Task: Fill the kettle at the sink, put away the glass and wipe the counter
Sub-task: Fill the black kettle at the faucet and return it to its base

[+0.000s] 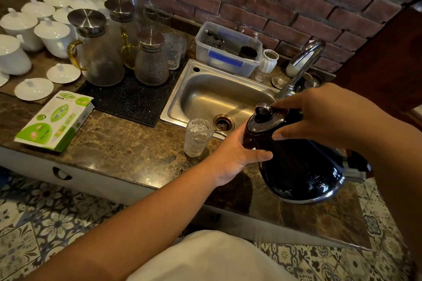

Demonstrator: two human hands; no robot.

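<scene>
Our left hand [235,155] wraps the black kettle [296,155], tilted at the desk [127,143] edge; our right hand [319,116] pinches its lid. The glass [197,137] stands left of our grip. Filling comes first: open the lid, reach the tap [303,64].

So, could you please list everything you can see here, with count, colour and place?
kettle: one, black, counter front right, lid on
glass: one, clear, counter at sink's front edge
sink: one, steel, centre
tap: one, chrome, right of sink
plastic tub: one, clear, behind sink
glass jugs: several, clear with metal lids, on black mat
lidded cups: many, white, far left
box: one, green and white, counter left
left hand: steadying kettle's side
right hand: fingers on kettle's lid
</scene>
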